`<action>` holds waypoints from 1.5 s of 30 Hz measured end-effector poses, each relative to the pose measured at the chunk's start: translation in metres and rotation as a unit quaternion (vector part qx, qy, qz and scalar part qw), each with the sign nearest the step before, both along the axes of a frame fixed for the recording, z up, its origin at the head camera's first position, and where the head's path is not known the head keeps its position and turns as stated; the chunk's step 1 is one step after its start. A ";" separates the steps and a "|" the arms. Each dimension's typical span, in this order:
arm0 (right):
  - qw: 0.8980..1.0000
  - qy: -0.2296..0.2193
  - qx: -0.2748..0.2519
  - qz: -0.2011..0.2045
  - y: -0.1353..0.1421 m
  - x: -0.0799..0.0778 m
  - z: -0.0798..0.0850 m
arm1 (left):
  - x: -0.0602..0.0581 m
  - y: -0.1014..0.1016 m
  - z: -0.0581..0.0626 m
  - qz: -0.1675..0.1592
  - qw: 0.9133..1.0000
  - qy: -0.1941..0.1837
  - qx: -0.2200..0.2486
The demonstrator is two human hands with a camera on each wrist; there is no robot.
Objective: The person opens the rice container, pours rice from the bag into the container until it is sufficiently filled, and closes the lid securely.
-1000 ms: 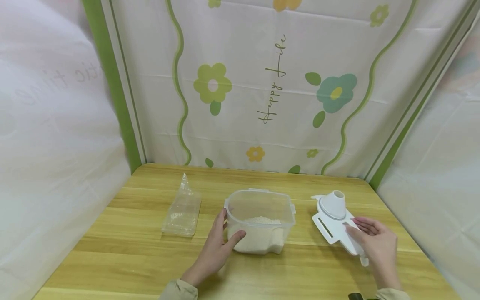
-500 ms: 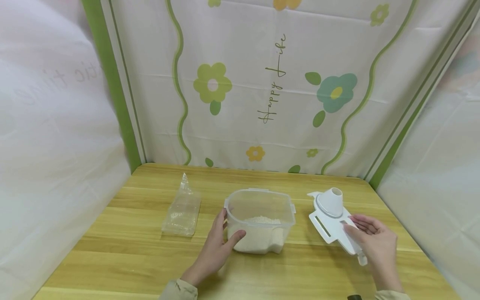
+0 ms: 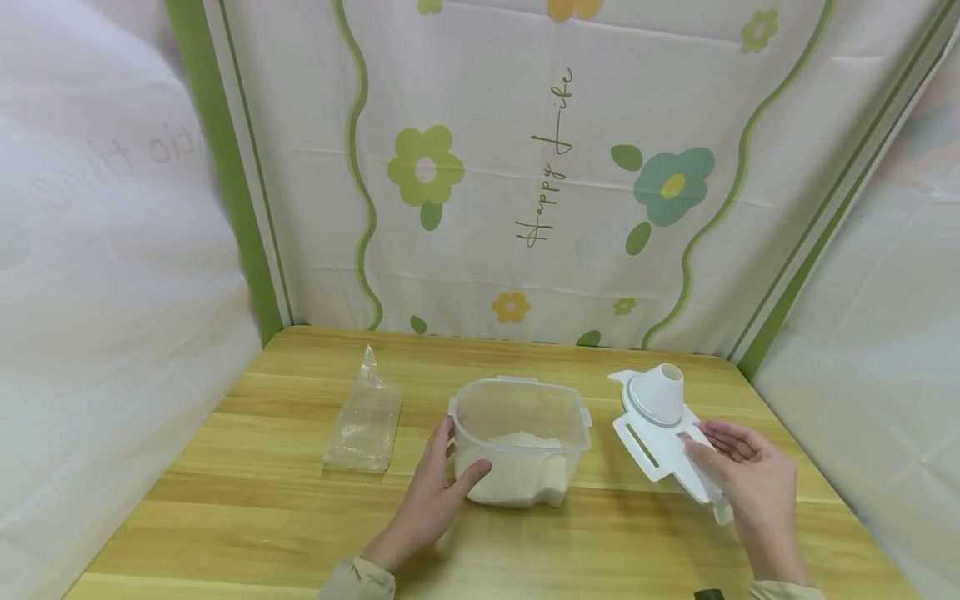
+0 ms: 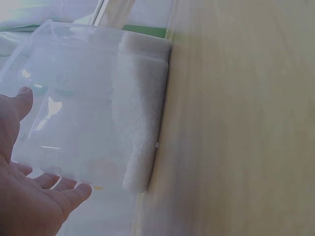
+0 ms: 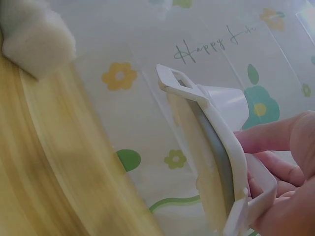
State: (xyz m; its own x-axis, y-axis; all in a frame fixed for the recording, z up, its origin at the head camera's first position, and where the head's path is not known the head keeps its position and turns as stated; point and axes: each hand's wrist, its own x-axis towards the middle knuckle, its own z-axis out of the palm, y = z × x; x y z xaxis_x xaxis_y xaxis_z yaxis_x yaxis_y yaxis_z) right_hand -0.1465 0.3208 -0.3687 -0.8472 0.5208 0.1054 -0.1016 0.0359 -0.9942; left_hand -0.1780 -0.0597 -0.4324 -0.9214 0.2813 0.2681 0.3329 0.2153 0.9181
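Note:
In the head view, a clear plastic storage container point(image 3: 517, 417) stands upright on the table. White, fine-grained contents, perhaps rice, fill its lower part point(image 4: 140, 108). My left hand point(image 3: 431, 500) holds its left side, thumb on the front wall and fingers around the far left. To the right, my right hand point(image 3: 750, 479) pinches a white lid point(image 3: 663, 442) with a cone-shaped spout point(image 3: 660, 393). The lid is tilted and held above the table. In the right wrist view its underside rim shows, with the fingers point(image 5: 275, 135) at the edge.
A clear, crumpled plastic bag point(image 3: 365, 425) stands on the wooden table point(image 3: 247, 500) left of the container. Patterned fabric point(image 3: 480, 167) closes in the back and both sides. A small dark object point(image 3: 708, 594) shows at the bottom edge, near the right sleeve.
The lid in my right hand has risen slightly and shifted a little to the left, spout leading. My left hand, the container and the bag have stayed put.

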 end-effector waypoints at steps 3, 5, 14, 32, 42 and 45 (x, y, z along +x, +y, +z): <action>1.000 0.008 -0.006 0.009 -0.002 0.000 0.004 | 0.000 0.000 0.000 0.002 1.000 -0.002 -0.001; 1.000 0.015 -0.010 0.016 -0.004 0.001 0.006 | 0.000 0.000 0.000 0.003 1.000 -0.001 -0.002; 0.996 0.056 -0.039 0.053 -0.010 0.004 0.014 | -0.001 0.000 -0.002 0.004 1.000 0.004 -0.003; 0.990 0.092 -0.064 0.088 -0.026 0.005 0.033 | 0.000 0.001 0.000 0.003 1.000 0.008 0.005; 0.987 0.103 -0.065 0.102 -0.034 0.006 0.040 | 0.000 0.001 -0.001 0.006 1.000 0.012 0.002; 0.988 0.103 -0.056 0.102 -0.037 0.006 0.042 | -0.001 0.001 -0.002 0.006 1.000 0.008 -0.001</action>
